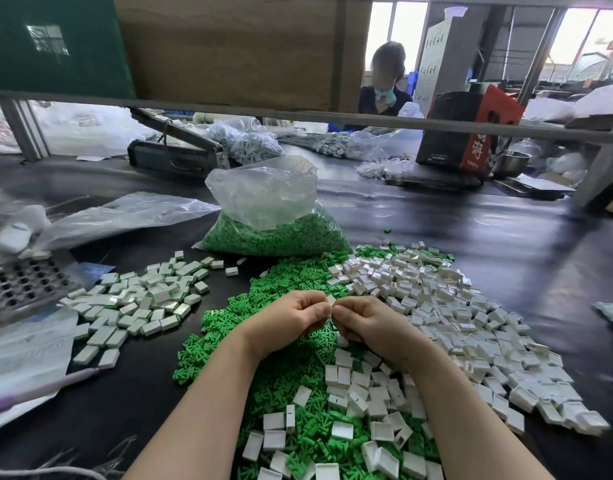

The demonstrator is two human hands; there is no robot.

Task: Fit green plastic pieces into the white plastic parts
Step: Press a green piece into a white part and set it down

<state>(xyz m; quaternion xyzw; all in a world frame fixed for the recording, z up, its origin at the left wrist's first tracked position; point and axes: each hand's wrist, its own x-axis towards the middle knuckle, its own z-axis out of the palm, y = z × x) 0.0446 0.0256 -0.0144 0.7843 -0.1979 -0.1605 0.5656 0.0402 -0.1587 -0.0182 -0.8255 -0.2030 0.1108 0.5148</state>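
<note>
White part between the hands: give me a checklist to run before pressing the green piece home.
1. White part held by both hands: ok, left hand and right hand pinch it.
2. Green piece seated in it: cannot tell, fingers hide it.
3. Green pile within reach: ok, under the wrists.
4. Empty white parts at hand: ok, heaped on the right.
5. Finished pile kept apart: ok, on the left.

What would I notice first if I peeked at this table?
Probably the bright green pieces heaped in the middle of the dark table, with white parts spilling over them to the right. Just above that heap, the left hand and right hand meet, pinching one small white part between them. Behind them sits a clear bag stuffed with more green pieces.
</note>
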